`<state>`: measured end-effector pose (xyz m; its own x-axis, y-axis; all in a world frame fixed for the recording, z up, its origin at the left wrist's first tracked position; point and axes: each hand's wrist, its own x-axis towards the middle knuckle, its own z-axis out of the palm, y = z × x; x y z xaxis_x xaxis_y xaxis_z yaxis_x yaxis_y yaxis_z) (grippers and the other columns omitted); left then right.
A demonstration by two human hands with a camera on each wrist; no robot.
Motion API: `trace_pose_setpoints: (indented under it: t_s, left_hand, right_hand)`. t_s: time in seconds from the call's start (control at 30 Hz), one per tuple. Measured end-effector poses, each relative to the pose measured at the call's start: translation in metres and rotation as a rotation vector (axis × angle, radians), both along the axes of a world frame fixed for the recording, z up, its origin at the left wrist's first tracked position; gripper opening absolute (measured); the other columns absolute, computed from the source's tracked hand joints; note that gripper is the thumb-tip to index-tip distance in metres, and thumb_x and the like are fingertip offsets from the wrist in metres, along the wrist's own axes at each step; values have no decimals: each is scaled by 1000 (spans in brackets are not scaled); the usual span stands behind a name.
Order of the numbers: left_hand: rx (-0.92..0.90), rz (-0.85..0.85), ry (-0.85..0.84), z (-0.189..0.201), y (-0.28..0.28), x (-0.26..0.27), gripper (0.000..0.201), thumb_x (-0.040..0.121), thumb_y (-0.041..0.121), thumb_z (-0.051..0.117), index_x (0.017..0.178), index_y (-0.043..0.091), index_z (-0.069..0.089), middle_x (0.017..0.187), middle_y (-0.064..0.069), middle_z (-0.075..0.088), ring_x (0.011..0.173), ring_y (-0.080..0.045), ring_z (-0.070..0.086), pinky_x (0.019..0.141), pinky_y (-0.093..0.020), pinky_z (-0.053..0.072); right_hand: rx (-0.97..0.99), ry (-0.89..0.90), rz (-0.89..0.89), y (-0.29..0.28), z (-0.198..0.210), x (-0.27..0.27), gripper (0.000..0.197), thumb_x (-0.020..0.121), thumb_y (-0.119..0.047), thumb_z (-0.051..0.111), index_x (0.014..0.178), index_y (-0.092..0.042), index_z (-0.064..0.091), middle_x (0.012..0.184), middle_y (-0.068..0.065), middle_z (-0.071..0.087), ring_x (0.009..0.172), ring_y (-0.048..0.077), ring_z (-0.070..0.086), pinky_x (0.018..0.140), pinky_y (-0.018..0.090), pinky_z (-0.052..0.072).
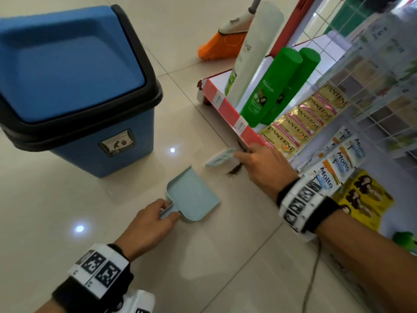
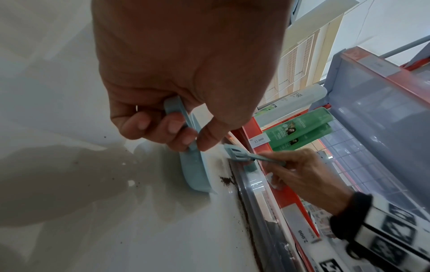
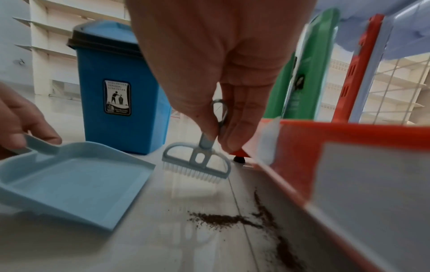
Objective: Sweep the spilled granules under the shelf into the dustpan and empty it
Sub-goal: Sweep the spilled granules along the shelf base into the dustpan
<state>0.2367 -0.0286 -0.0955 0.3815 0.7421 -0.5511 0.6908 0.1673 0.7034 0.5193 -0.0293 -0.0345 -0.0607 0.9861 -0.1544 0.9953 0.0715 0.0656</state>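
Note:
A small pale-blue dustpan (image 1: 194,195) (image 3: 76,182) (image 2: 194,171) lies on the floor tiles, and my left hand (image 1: 155,219) (image 2: 184,132) pinches its short handle. My right hand (image 1: 259,163) (image 3: 221,132) pinches the handle of a small pale-blue brush (image 1: 221,157) (image 3: 197,163) (image 2: 237,152), held just above the floor by the shelf's bottom edge. Dark brown granules (image 1: 234,171) (image 3: 223,219) (image 2: 227,180) lie in a streak between the dustpan's lip and the shelf, trailing along under the shelf edge (image 3: 286,252). The dustpan looks empty.
A blue swing-lid bin (image 1: 74,86) (image 3: 121,86) stands on the floor left of the dustpan. The red-edged bottom shelf (image 1: 228,109) (image 3: 325,147) carries green bottles (image 1: 268,86) and hanging sachets (image 1: 304,123). An orange broom (image 1: 223,41) leans beyond the shelf.

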Motion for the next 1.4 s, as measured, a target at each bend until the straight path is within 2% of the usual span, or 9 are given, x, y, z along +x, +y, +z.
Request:
trace_pose_setpoints:
  t_s: [0.23, 0.33, 0.47, 0.53, 0.73, 0.87, 1.07, 1.2, 1.4]
  left_hand:
    - [0, -1, -6, -1, 0, -6, 17, 94, 40, 53, 96, 24, 59, 94, 4, 65, 83, -13, 61, 69, -28, 47]
    - [-9, 27, -15, -3, 3, -9, 16, 93, 40, 54, 95, 24, 58, 93, 4, 65, 82, -13, 61, 65, -27, 44]
    - [-18, 37, -40, -4, 9, -3, 18, 93, 40, 54, 96, 22, 59, 94, 3, 65, 82, -13, 60, 64, -27, 42]
    - [-17, 29, -54, -4, 13, 2, 19, 94, 41, 53, 96, 22, 59, 94, 3, 64, 82, -13, 60, 65, -28, 44]
    - [-24, 54, -58, -7, 20, 10, 21, 92, 41, 54, 93, 21, 60, 86, 0, 66, 78, -19, 61, 70, -35, 48]
    - [-42, 54, -61, -11, 20, 8, 20, 92, 41, 54, 93, 21, 60, 85, 1, 64, 75, -17, 58, 66, -33, 45]
    - [-61, 51, -60, -13, 22, 7, 19, 93, 38, 55, 98, 20, 60, 91, 3, 64, 77, -14, 58, 66, -30, 43]
    - [-59, 35, -75, -11, 21, 13, 20, 94, 36, 54, 100, 18, 60, 94, 2, 64, 80, -15, 58, 69, -31, 44]
    - [-51, 16, -69, -5, 14, 15, 22, 94, 37, 54, 101, 17, 60, 94, 0, 63, 80, -16, 57, 68, -31, 43]
  right_hand:
    - [-180, -40, -4, -10, -9, 7, 37, 104, -18, 34, 136, -24, 53, 108, 9, 61, 100, 27, 58, 90, 37, 51]
    - [-194, -13, -2, -37, 7, 14, 33, 104, -23, 38, 126, -23, 62, 97, 5, 66, 86, 20, 65, 75, 28, 53]
    - [-102, -41, 14, -22, 16, -3, 33, 103, -29, 36, 111, -20, 67, 69, -1, 55, 60, 17, 55, 57, 23, 39]
    - [-46, -70, -14, 2, 12, -18, 30, 103, -25, 37, 112, -15, 63, 68, 5, 51, 64, 25, 56, 60, 30, 46]
    - [-26, -141, -154, 82, -25, -44, 31, 98, -2, 38, 117, -8, 61, 104, 16, 60, 96, 37, 63, 65, 38, 35]
    - [-111, -159, -296, 80, -41, -35, 28, 93, 4, 44, 112, -1, 64, 100, 19, 64, 90, 38, 66, 63, 40, 47]
    - [-237, -86, -408, -3, -26, -14, 13, 97, -10, 50, 101, -7, 62, 82, 8, 57, 73, 23, 55, 71, 36, 53]
    - [-143, -84, -353, -17, -4, -16, 16, 98, -18, 54, 99, -7, 65, 79, 7, 55, 64, 17, 45, 63, 28, 46]
    - [-62, -121, -246, 44, -9, -31, 21, 101, -13, 47, 110, -1, 62, 94, 19, 62, 83, 37, 66, 73, 48, 59]
